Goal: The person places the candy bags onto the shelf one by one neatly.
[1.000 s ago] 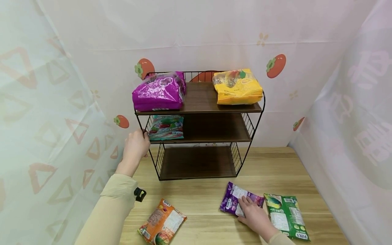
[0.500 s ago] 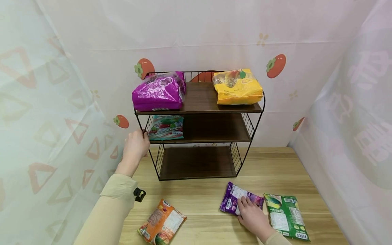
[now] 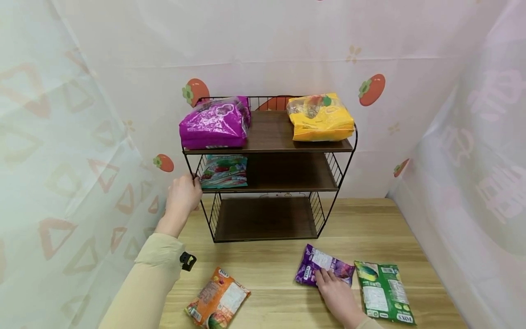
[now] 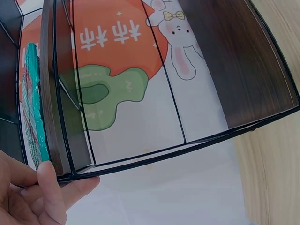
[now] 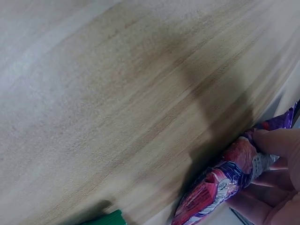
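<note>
On my remote feed I have a three-tier rack of black wire and dark brown boards (image 3: 267, 221); the left hand (image 3: 182, 194) grips its left side frame at the middle tier; the right hand (image 3: 336, 292) pinches a flat purple plastic packet (image 3: 321, 260) between thumb and fingers, before the rack's right half; a flat green plastic packet (image 3: 384, 292), farther right; a flat orange plastic packet (image 3: 218, 299), before its left half; top tier, bulky magenta plastic bag (image 3: 215, 125) left, bulky yellow plastic bag (image 3: 322, 125) right; middle tier's left end, a teal plastic packet (image 3: 225, 173).
</note>
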### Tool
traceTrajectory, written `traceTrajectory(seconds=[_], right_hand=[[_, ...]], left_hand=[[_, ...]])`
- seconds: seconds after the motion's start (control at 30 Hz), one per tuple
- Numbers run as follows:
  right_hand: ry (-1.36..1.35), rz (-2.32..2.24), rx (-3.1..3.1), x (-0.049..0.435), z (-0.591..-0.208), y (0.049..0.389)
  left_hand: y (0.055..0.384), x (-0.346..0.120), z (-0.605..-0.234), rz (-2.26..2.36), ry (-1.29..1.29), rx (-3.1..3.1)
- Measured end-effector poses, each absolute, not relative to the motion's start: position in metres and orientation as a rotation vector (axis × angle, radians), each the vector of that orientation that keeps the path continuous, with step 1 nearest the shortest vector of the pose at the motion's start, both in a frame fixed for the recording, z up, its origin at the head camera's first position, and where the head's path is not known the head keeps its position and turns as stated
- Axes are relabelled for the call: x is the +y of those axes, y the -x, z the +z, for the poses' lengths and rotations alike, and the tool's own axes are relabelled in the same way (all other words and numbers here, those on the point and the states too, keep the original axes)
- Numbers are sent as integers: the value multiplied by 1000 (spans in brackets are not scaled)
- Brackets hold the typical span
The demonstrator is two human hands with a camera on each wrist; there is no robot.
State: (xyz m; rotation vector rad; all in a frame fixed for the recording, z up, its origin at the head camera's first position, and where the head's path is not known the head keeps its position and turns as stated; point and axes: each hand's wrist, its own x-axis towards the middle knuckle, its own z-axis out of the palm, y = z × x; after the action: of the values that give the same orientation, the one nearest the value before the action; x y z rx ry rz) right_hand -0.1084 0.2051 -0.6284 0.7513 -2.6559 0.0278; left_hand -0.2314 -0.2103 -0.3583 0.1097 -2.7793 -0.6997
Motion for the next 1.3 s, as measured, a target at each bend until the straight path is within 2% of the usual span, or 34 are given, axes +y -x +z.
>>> traceTrajectory(seconds=[0.8,1.3], right_hand=[[-796,-48,-2606,193,-626,117],[-717,352,-2562,187,-609,122]], left_hand=[[232,-210,-360,-687,-122,-2765],[231,-210,-359,-692,-127,-2769]])
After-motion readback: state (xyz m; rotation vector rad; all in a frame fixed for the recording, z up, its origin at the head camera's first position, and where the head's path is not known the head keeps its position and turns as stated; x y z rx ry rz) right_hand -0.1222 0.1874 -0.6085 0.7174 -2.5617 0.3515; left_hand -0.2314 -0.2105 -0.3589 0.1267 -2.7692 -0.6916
